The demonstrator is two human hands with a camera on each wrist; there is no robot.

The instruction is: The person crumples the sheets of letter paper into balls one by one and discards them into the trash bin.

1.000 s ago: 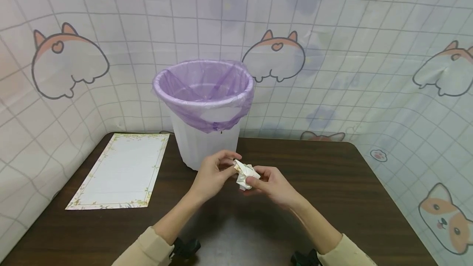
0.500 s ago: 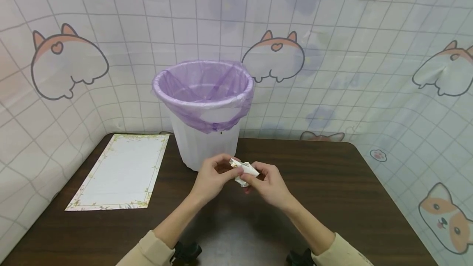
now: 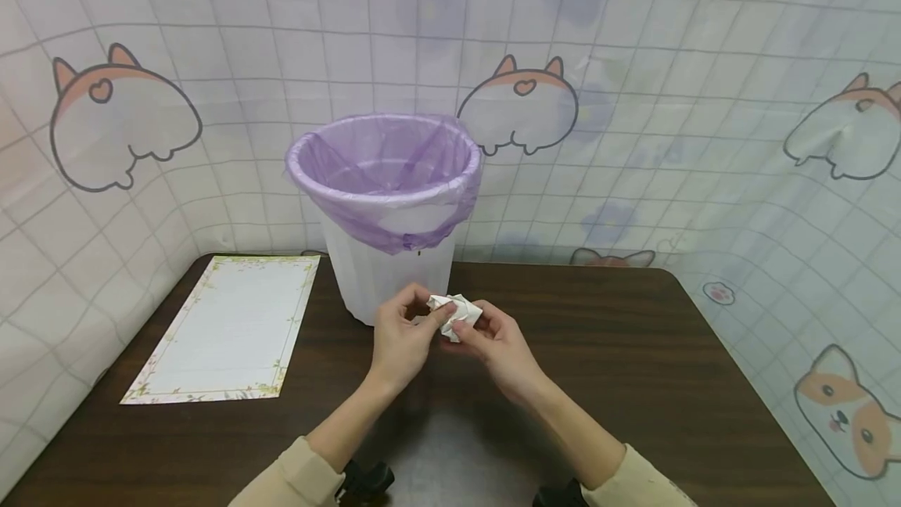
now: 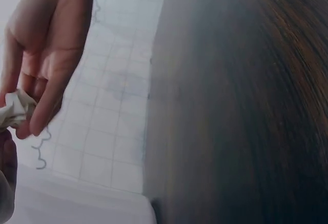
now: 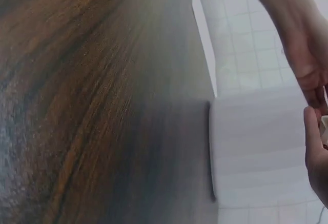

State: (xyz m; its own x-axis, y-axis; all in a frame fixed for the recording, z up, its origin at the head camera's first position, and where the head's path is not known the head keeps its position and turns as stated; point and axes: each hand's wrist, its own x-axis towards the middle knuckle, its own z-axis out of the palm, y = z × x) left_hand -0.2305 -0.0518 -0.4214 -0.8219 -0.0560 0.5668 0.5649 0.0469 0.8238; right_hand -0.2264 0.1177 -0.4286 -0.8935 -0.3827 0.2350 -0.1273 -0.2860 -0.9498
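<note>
A crumpled ball of white paper (image 3: 466, 310) is held between both hands, in front of the bin in the head view. My left hand (image 3: 400, 339) pinches its left side between thumb and fingers. On the other side my right hand (image 3: 503, 346) grips it, thumb on the near face and fingers behind. The paper (image 4: 18, 108) shows at the left edge of the left wrist view, with the right hand (image 4: 48, 44) reaching it from above. At the right edge of the right wrist view, the hands partly hide the same wad.
A white bin (image 3: 387, 280) with a purple liner (image 3: 387, 229) stands behind the hands at the table's back. Left of it, a flat white sheet with a floral border (image 3: 228, 327) lies on the dark wooden table (image 3: 598, 358). Patterned cloth (image 3: 633, 100) hangs around the table.
Both hands have shifted slightly left and up in the head view with the crumpled paper, turning it between the fingers. It looks more compact. The bin and the flat sheet have stayed put.
</note>
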